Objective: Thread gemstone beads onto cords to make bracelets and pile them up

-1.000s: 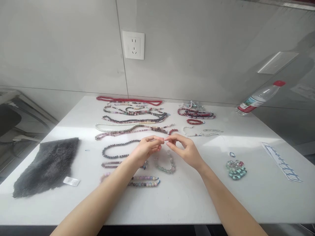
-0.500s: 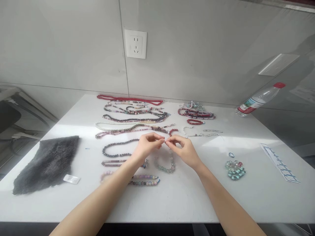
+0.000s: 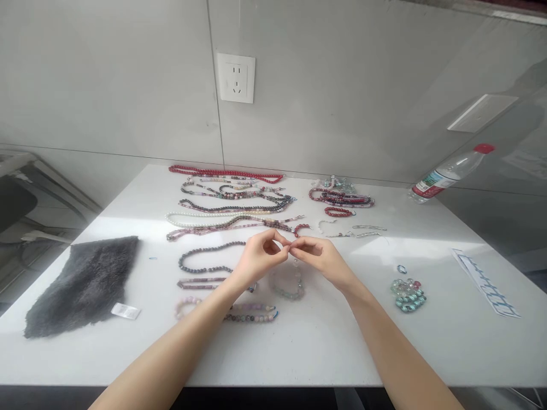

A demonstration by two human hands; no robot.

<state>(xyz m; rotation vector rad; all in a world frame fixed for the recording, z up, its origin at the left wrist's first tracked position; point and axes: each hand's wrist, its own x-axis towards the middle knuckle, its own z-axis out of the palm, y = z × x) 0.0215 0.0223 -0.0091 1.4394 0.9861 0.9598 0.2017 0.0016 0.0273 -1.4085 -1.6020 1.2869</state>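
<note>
Progress: your glassy pale-green round-bead strand (image 3: 292, 295) looks unfinished, mid-scene below your left hand (image 3: 258, 256) and right hand (image 3: 320, 258); red, white and dark beaded strands (image 3: 226, 173) lie far and left on white worktop (image 3: 320, 353), completion unclear | Grip: both pinched closed, anything held too small to tell | Change: hands now meet; slightly apart half a second ago

pale beads (image 3: 288, 295): blurry, ptly hid | chair (image 3: 15, 199): cut off, L edge
</note>
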